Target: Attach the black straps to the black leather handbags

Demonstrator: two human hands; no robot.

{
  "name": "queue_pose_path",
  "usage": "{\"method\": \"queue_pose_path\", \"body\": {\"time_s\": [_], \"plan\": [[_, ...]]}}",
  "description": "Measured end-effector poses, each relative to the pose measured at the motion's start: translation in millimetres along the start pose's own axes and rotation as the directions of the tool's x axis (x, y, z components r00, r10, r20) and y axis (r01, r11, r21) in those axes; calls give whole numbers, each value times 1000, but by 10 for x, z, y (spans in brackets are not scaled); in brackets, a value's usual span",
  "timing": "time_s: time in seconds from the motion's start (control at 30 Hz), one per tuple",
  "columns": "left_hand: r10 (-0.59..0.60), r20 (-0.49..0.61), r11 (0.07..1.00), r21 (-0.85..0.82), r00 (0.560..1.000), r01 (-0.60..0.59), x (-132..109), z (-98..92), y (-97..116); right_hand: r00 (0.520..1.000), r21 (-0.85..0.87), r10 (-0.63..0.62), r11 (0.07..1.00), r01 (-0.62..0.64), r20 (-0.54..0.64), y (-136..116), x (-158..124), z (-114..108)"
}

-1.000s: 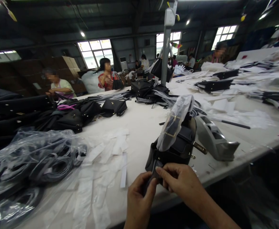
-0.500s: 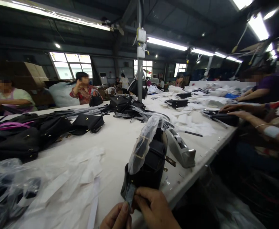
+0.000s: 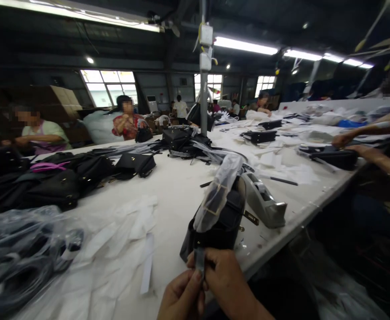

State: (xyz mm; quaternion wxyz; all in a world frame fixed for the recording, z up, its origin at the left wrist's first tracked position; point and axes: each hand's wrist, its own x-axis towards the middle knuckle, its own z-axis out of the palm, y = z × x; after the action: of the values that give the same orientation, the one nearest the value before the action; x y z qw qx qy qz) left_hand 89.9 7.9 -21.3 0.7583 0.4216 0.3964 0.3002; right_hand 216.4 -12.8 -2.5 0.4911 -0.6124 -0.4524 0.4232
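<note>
A black handbag (image 3: 226,229) stands on the white table in front of me, its handle (image 3: 217,195) wrapped in see-through plastic over a gold-coloured buckle. At the bag's near lower end, both my hands grip a short dark strap end (image 3: 199,259) with a shiny film on it. My left hand (image 3: 181,293) pinches its lower part between thumb and fingers. From the right side, my right hand (image 3: 226,275) closes on the same strap end, fingers bent and partly hidden. A gold-coloured clasp (image 3: 251,218) juts out from the bag's right side.
A grey tape dispenser (image 3: 264,202) stands right behind the bag. White paper sheets (image 3: 115,240) and plastic-wrapped coiled straps (image 3: 25,266) lie at left. Black bags (image 3: 135,164) are piled beyond. At right, a co-worker's hands (image 3: 358,146) touch another bag near the table edge (image 3: 301,222).
The view has turned slightly left, so the table and bag appear farther right. My hands stay on the strap end, which now points more upright.
</note>
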Motion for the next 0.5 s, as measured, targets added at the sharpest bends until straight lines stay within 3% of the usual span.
{"method": "queue_pose_path", "body": {"time_s": [0.07,0.17,0.3,0.4,0.43,0.5], "plan": [[-12,18,999,-53,1000,13,-24,35,36,999,4,-20,1000,20,43,-39,-23,-37],[-67,50,991,-116,997,72,-26,16,51,984,222,40,972,-78,172,-114,-45,-100],[-97,136,970,-207,986,124,-31,-19,15,895,493,168,785,-375,412,-179,-36,-115],[-88,187,967,-220,978,129,-49,5,1,866,568,165,695,-441,472,-172,-26,-83],[-75,178,969,-221,981,114,-50,17,-4,871,562,160,707,-429,464,-160,-32,-86],[-21,130,975,-215,991,49,-40,38,-23,897,449,147,824,-345,418,-129,-64,-145]]}}
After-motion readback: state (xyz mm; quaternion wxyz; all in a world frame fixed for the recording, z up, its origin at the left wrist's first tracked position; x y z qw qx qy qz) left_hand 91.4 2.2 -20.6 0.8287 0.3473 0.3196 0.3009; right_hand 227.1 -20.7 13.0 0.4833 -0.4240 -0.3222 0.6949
